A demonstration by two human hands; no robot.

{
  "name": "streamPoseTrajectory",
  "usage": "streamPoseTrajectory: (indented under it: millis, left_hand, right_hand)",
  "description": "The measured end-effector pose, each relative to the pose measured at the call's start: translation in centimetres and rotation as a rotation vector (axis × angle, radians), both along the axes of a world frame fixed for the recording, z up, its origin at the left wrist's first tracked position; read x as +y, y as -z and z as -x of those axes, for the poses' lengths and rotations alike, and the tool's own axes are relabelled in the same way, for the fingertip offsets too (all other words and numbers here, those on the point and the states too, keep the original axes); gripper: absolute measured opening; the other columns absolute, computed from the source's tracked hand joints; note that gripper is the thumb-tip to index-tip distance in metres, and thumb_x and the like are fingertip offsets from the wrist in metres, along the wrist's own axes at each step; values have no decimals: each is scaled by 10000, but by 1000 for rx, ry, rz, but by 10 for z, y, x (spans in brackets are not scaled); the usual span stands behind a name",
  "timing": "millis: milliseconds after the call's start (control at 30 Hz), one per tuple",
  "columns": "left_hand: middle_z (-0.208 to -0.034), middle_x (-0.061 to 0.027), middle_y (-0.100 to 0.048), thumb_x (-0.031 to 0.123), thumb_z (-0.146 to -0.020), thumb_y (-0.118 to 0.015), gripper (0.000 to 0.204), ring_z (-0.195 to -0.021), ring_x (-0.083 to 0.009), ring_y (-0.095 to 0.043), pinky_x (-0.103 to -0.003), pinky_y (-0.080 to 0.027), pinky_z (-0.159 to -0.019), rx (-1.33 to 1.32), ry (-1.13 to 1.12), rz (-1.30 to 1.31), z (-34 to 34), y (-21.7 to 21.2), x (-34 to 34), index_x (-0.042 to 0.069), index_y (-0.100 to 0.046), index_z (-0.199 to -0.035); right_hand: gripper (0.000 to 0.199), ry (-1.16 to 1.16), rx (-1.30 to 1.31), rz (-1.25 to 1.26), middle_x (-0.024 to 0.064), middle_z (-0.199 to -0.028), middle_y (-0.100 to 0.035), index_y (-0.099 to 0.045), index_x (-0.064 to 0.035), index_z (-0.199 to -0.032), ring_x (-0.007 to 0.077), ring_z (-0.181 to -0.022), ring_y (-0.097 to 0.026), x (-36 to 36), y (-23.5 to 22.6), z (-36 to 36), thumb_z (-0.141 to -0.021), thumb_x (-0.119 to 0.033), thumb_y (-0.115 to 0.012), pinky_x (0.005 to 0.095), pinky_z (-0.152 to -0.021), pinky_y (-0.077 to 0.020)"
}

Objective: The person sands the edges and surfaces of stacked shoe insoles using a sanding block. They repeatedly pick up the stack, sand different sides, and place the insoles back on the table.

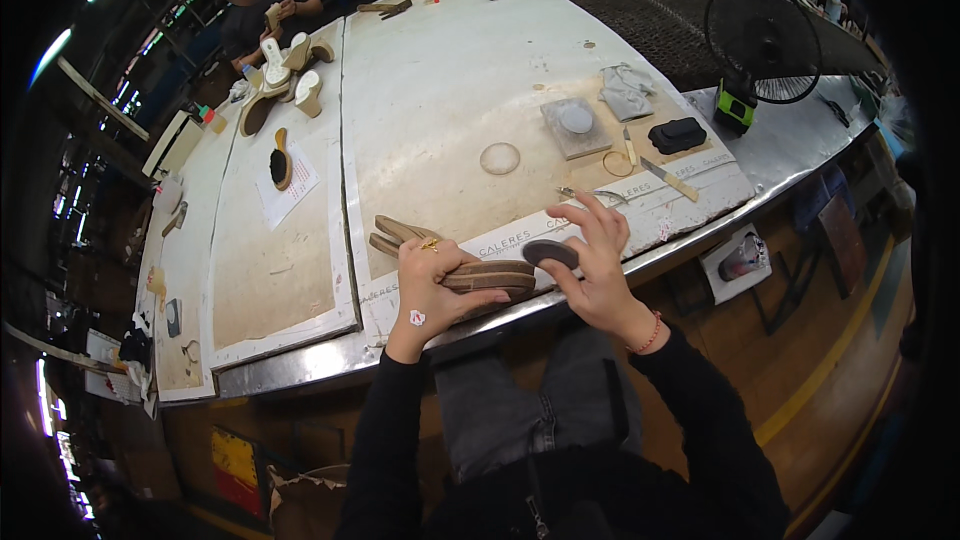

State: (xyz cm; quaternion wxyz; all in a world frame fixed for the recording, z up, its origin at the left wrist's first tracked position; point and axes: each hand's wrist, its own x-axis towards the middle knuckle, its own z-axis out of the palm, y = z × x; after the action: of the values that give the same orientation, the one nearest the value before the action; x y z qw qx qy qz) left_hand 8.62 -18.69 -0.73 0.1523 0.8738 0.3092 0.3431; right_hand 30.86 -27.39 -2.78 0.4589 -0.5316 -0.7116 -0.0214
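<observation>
My left hand (428, 292) is wrapped round a brown, layered shoe sole (500, 278), its thumb along the near side. Behind that hand, brown sole-like ends (392, 229) stick out to the left; I cannot tell whether they belong to the same piece. A dark grey, rounded flat pad (551, 254) is pinched between the thumb and fingers of my right hand (600, 280). The pad is right by the sole's rounded end; whether they touch is unclear. Both hands are over the front edge of the white worktable (430, 130).
Right of centre lie a square slab (576, 128) with a pale disc, a grey cloth (626, 90), a black case (677, 136) and a knife (670, 180). A black fan (762, 40) stands beyond. Leftward are a brush (281, 160), shoes (262, 105) and another person (255, 10). Hammers (386, 8) lie far back.
</observation>
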Motion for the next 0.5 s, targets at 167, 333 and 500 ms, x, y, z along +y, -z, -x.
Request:
streamPoseTrajectory:
  millis: [167,333,500]
  left_hand:
    - [-653,1,-592,434,-535,-908,432,-675,-203,-547,-351,-327,-790,17,28,2,-2,-1,-2,112,-693,-726]
    - [-681,-6,-596,423,-541,-909,439,-698,-197,-557,-357,-330,-825,75,69,-52,-10,-9,-3,104,-695,-753]
    - [-665,-13,-590,472,-551,-892,457,-679,-229,-535,-360,-331,-821,59,44,24,0,-4,-1,107,-709,-757]
  right_hand:
    - [160,-75,28,-4,79,-1310,-551,-590,-52,-869,322,-1374,-358,9,2,10,-837,-155,-708,520,-1083,-137]
    - [162,-38,4,111,67,-1309,-549,-586,-55,-886,321,-1372,-357,-14,33,-12,-840,-156,-704,522,-1082,-140]
    - [157,12,-82,116,78,-1314,-539,-593,-59,-870,326,-1373,-350,-17,16,-16,-845,-171,-699,522,-1085,-145]
